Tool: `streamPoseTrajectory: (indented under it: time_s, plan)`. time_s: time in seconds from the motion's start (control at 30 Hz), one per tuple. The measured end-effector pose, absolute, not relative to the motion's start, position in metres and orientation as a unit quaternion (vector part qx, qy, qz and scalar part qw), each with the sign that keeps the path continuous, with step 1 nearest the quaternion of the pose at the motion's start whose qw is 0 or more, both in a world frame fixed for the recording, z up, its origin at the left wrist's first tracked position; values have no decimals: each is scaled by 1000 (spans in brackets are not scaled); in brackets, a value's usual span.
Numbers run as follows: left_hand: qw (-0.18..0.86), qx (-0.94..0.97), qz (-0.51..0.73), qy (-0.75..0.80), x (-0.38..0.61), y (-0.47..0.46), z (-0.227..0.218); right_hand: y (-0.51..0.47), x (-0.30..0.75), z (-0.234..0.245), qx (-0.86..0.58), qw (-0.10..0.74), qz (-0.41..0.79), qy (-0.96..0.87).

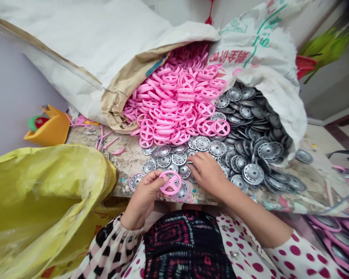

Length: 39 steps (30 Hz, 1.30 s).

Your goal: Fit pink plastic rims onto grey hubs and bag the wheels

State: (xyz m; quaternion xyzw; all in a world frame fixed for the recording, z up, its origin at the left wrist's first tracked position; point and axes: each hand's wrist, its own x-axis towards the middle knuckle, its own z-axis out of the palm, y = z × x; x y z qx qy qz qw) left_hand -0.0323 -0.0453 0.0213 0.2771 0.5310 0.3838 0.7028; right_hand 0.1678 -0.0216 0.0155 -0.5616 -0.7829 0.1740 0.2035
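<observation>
1. Left hand (144,197) – a narrow pinch, thumb and fingers holding a pink plastic spoked ring (170,183) just above a silver disc (180,190) at the worktable (125,164) edge.
2. Right hand (209,173) – fingers curled onto loose silver discs (217,148); whether it grips one, I cannot tell.
3. White woven sack (75,50) – open, with heaped pink rings (174,97) spilling from its mouth; yellow plastic bag (40,197) beside the left hand.

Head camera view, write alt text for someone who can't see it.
The left hand holds a pink spoked plastic ring while the right hand rests on a heap of silver discs. Behind them, more pink rings spill from a large white sack, and a yellow bag sits at lower left.
</observation>
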Motion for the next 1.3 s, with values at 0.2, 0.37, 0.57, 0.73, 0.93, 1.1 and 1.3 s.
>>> streamPoseTrajectory:
  time_s: [0.2, 0.37, 0.57, 0.73, 0.93, 1.1, 1.3]
  plan:
    - [703, 218, 409, 539, -36, -43, 24, -5, 149, 3, -508, 88, -31, -856]
    - [717, 169, 433, 520, -39, -42, 25, -1, 151, -4, -509, 165, -17, -845]
    - [736, 174, 440, 484, -31, -43, 21, -20, 152, 13, -547, 440, 308, -642]
    - [747, 204, 445, 450, -18, -48, 18, -44, 138, 11, -532, 447, 303, -652]
    - [724, 253, 440, 467, -14, -53, 20, -55, 141, 7, -510, 397, 312, -696]
    - [722, 270, 422, 478, -16, -58, 18, -63, 137, 3, -501, 390, 395, -664]
    - [712, 303, 397, 493, -24, -59, 15, -70, 129, -1, -501, 382, 419, -654]
